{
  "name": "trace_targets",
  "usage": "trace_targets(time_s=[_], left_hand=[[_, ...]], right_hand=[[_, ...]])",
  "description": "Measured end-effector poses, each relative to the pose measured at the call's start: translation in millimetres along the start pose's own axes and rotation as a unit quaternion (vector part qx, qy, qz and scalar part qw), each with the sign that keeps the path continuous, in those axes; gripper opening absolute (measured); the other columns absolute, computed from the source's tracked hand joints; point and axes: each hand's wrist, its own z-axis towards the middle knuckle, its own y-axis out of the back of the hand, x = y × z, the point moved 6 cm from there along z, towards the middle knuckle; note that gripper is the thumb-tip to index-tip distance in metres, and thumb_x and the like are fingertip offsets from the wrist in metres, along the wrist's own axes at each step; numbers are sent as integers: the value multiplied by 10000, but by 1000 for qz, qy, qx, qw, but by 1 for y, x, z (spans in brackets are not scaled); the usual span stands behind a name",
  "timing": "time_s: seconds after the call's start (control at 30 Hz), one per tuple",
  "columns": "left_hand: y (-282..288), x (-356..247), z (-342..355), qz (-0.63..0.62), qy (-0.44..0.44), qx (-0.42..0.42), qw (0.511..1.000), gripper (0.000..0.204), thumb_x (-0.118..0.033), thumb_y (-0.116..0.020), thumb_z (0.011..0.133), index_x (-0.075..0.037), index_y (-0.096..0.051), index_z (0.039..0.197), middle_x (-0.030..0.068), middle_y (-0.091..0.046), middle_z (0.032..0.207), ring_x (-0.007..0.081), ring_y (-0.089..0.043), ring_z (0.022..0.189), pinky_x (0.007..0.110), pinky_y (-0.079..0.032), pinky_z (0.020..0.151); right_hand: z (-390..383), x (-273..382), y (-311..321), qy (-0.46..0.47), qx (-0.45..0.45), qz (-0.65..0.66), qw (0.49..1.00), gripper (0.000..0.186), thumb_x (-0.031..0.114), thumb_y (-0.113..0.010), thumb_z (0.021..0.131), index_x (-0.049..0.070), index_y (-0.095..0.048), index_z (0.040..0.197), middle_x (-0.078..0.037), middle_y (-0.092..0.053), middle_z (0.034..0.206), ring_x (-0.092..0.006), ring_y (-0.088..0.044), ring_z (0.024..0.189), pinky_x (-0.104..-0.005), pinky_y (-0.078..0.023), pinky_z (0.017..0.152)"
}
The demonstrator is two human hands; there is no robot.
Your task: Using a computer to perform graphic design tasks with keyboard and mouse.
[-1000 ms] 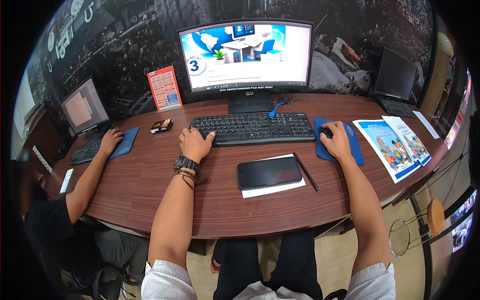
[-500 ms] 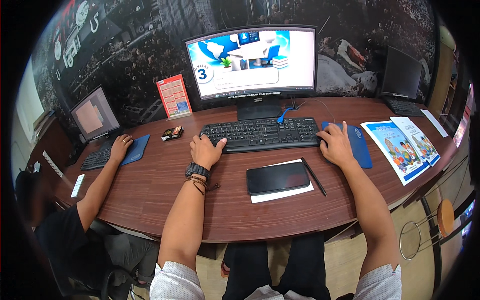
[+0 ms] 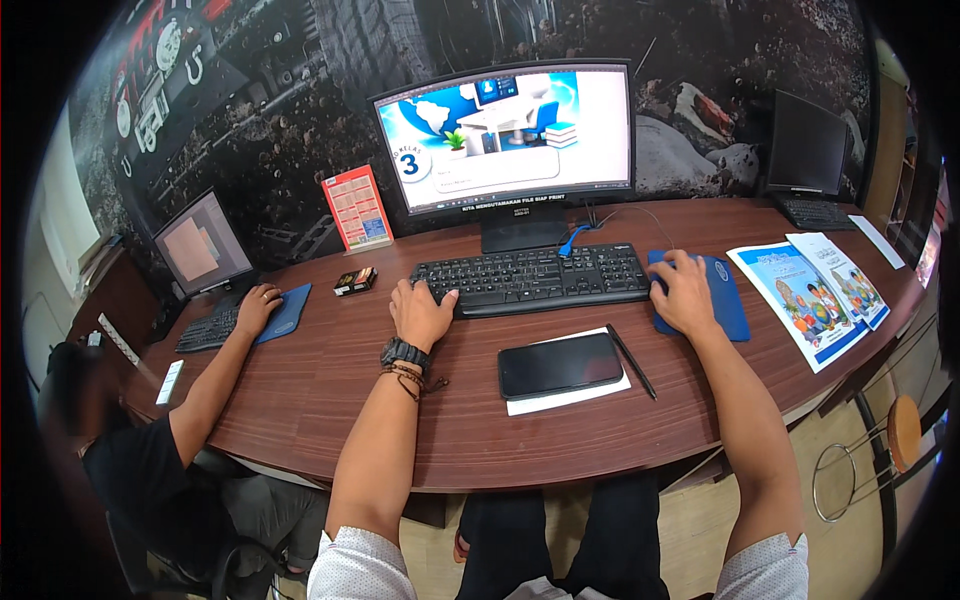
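My left hand (image 3: 424, 318) rests on the left end of a black keyboard (image 3: 545, 280), fingers apart and thumb near its front edge; it holds nothing. On the blue mouse pad (image 3: 735, 305) to the right, my right hand (image 3: 688, 292) is curved over a computer mouse, which the hand hides; a thin cable runs toward it. Behind the keyboard stands a wide monitor (image 3: 510, 160) showing a blue and white page layout with a desk, chair and books. Between my forearms a black phone (image 3: 560, 366) lies on white paper (image 3: 532, 406), with a black pen (image 3: 632, 362) along its right side.
Printed colour booklets (image 3: 800, 310) lie at the right, before a dark second monitor (image 3: 808, 145). A red desk calendar (image 3: 358, 208) and small dark box (image 3: 355, 281) stand left of the keyboard. At far left, a co-worker's hand (image 3: 258, 310) lies at another blue pad and keyboard.
The view has tilted slightly, so the desk and everything on it appear a little lower and farther right. Both hands stay at the keyboard and mouse pad; the monitor's page looks the same.
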Motion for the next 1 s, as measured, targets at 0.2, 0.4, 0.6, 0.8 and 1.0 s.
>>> trace_targets(time_s=[0.2, 0.4, 0.6, 0.8, 1.0], left_hand=[[2, -6, -1, -26, -19, -23, 999, 619, -426, -742, 826, 114, -628, 1108, 272, -534, 1158, 448, -511, 1119, 490, -461, 955], [4, -7, -1, -4, 0, 3, 1000, 619, -441, -733, 832, 141, -644, 1026, 281, -531, 1160, 452, -518, 1104, 504, -476, 931], [9, -12, -4, -2, 25, 32, 999, 586, -399, -740, 841, 144, -649, 1039, 268, -494, 1270, 434, -498, 1183, 498, -501, 956], [7, -10, -3, -5, 11, 18, 1000, 621, -448, -715, 850, 145, -645, 1024, 284, -514, 1208, 452, -507, 1128, 497, -472, 962], [4, -8, -3, -8, 19, 25, 999, 603, -431, -724, 846, 138, -641, 1031, 278, -513, 1211, 449, -495, 1143, 497, -471, 958]], right_hand=[[-7, -33, -2, -180, 15, 105, 978, 307, 199, -666, 824, 71, -697, 1101, -154, -571, 1189, -355, -579, 1120, -460, -469, 977], [-6, -36, -3, -185, 24, 99, 978, 340, 236, -684, 809, 67, -694, 1104, -157, -558, 1229, -372, -604, 1100, -462, -500, 939], [-3, -26, 6, -228, 41, 65, 971, 413, 257, -696, 789, 85, -663, 1163, -158, -548, 1257, -384, -618, 1085, -476, -509, 926], [-7, -37, -8, -184, 33, 82, 979, 405, 231, -684, 784, 98, -654, 1165, -164, -550, 1234, -389, -590, 1128, -477, -492, 946], [-7, -34, -5, -180, 35, 101, 978, 401, 216, -677, 780, 100, -654, 1163, -175, -560, 1216, -395, -582, 1122, -472, -486, 950]])
